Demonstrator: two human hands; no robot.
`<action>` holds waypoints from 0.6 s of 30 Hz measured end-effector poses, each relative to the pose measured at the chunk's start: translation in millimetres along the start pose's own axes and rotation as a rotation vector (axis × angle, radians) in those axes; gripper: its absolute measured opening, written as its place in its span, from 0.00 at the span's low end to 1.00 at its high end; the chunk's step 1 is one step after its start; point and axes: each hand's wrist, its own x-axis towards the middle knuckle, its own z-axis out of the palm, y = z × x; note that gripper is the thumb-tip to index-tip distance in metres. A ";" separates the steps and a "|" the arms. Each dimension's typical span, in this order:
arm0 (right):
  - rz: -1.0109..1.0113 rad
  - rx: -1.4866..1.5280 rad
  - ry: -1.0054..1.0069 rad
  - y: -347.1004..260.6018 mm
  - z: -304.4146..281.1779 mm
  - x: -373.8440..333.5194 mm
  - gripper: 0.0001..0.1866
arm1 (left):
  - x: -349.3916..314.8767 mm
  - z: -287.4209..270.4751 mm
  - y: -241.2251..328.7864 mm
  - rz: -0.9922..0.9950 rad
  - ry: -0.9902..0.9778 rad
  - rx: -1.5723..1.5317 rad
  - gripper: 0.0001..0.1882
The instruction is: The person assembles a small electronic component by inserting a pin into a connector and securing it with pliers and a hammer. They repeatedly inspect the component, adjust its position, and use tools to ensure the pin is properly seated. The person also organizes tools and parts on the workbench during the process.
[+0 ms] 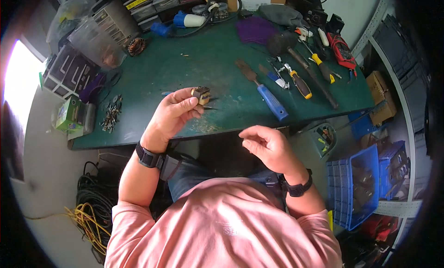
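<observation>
My left hand [172, 112] is closed over the front part of the green tabletop, its thumb and fingers pinching a small blocky part [201, 95] with dark and brass-yellow faces. What kind of part it is cannot be made out. Just behind that wrist a bit of a blue thing [167, 93] shows, and a thin metal tip [209, 107] sticks out past the fingers; whether the two belong together is hidden. My right hand [268, 145] hovers at the table's front edge, fingers loosely bent, a gap between thumb and forefinger, nothing visible in it.
On the green table [185, 74], a blue-handled scraper [273, 101], a yellow-and-black screwdriver [300, 85] and a mallet [305, 62] lie to the right. Loose screws [111, 114] are heaped at left. Blue crates [354, 189] stand right of me; coiled cables [90, 194] lie left.
</observation>
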 end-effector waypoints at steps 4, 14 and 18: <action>-0.010 0.042 0.055 12.0 -8.4 -17.2 0.10 | 2.3 0.5 2.7 -0.029 -0.080 -0.019 0.20; -0.158 -0.151 0.153 -1.9 -1.4 -5.6 0.14 | -8.2 42.2 -31.8 -0.014 -0.134 -0.322 0.22; -0.378 -0.367 0.266 -16.1 10.3 14.9 0.23 | -10.6 46.3 -41.3 -0.014 -0.179 -0.345 0.22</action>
